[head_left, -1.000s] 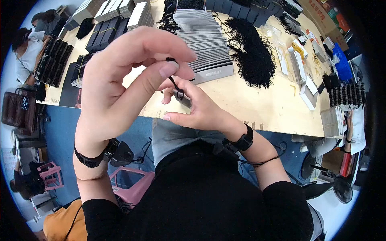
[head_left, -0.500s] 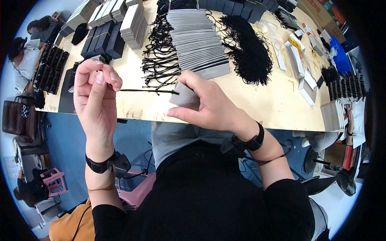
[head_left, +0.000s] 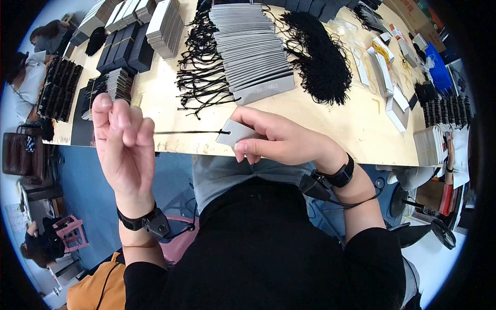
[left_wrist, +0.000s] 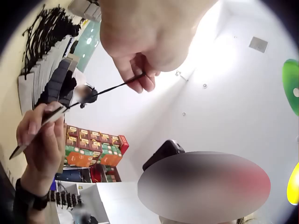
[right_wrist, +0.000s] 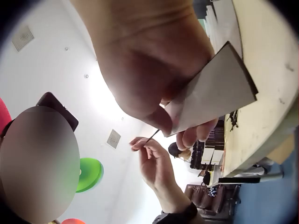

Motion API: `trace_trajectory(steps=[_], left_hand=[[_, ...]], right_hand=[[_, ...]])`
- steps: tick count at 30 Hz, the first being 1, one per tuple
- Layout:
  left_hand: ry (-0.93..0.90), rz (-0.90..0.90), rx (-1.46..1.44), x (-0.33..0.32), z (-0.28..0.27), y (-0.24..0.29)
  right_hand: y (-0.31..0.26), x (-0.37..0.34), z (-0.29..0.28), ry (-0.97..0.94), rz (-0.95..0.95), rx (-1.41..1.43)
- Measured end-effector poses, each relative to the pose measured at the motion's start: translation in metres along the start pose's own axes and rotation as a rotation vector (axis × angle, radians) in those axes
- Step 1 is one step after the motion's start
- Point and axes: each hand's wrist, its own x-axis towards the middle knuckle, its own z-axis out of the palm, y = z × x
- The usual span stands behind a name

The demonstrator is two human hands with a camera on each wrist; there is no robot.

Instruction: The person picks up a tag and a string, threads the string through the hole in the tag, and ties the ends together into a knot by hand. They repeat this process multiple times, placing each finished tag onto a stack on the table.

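Note:
A grey card tag [head_left: 233,133] is gripped between the thumb and fingers of my right hand [head_left: 289,138], near the table's front edge. From a hole at its left corner a black cord [head_left: 188,132] runs taut and level to my left hand [head_left: 124,144], whose curled fingers pinch the far end. In the left wrist view the cord [left_wrist: 112,87] stretches between the left hand [left_wrist: 145,42] and the tag [left_wrist: 39,130]. The right wrist view shows the broad face of the tag [right_wrist: 217,86], partly covered by the right hand [right_wrist: 154,60].
Behind the hands lie a long row of grey tags [head_left: 253,51] with cords spread leftward and a heap of loose black cords [head_left: 323,62]. Stacks of cards [head_left: 165,31] and black boxes [head_left: 139,49] stand back left. White boxes [head_left: 398,111] lie to the right.
My left hand has come down and left from close to the head camera, drawing the cord straight. The right hand has shifted slightly right, and the tag it holds shows more plainly.

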Motion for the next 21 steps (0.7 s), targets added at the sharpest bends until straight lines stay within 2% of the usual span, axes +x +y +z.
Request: trace_trajectory(steps=[1,3,5,7,8,9,11,12,14,15,17,21], left_hand=[[0.000,-0.006,-0.004,-0.005,0.007,0.000],[-0.258,-0.338,0.011,-0.015,0.018,-0.001],[-0.246,-0.310,0.056,-0.018,0.016,-0.004],[-0.114,-0.248,0.009,-0.016,0.006,-0.003],[-0.052,-0.225,0.064,-0.014,0.002,-0.007],[-0.083,-0.164,0.173,-0.012,-0.006,-0.015],[0.010,-0.129,0.463,-0.009,-0.017,-0.030],[0.027,-0.199,0.476,-0.008,-0.025,-0.036],[0.045,-0.270,0.531,-0.006,-0.037,-0.050],[0.075,-0.311,0.556,-0.005,-0.042,-0.055],[0.105,-0.308,0.590,-0.001,-0.049,-0.062],[0.191,-0.283,0.653,0.008,-0.059,-0.065]], right_hand=[[0.001,-0.001,0.000,0.006,0.004,0.002],[0.003,-0.003,-0.001,-0.015,0.089,-0.078],[0.000,-0.008,-0.007,0.020,0.120,-0.148],[0.009,-0.012,-0.017,0.132,-0.296,-0.568],[0.001,-0.015,-0.020,0.216,-0.234,-0.541],[-0.003,-0.016,-0.026,0.265,-0.196,-0.606],[-0.002,-0.013,-0.033,0.459,-0.134,-0.571],[-0.001,-0.011,-0.040,0.460,-0.137,-0.579],[0.006,-0.007,-0.053,0.451,-0.049,-0.835],[0.010,-0.004,-0.057,0.451,-0.051,-0.842],[0.019,0.003,-0.063,0.431,-0.237,-1.190],[0.019,0.020,-0.070,0.478,-0.331,-1.198]])
